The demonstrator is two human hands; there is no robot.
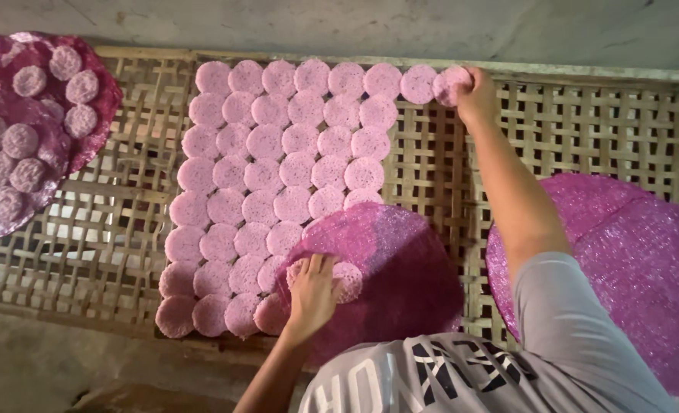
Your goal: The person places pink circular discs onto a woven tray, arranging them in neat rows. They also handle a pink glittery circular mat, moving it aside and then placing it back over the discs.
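Many round pink discs (pixel 278 164) lie in tight rows on a woven bamboo rack (pixel 431 164). My right hand (pixel 477 95) reaches to the far edge and holds one pink disc (pixel 450 84) at the end of the top row. My left hand (pixel 312 291) rests on a round magenta mesh tray (pixel 400 268) near me, its fingers over two pink discs (pixel 347 281) lying on the tray. That tray overlaps the near rows of discs.
A second magenta mesh tray (pixel 630 260) lies on the rack at the right. At the left, another tray (pixel 98 115) carries several darker pink discs. A grey wall (pixel 354 27) runs behind the rack. Bare floor (pixel 48 367) shows at the near left.
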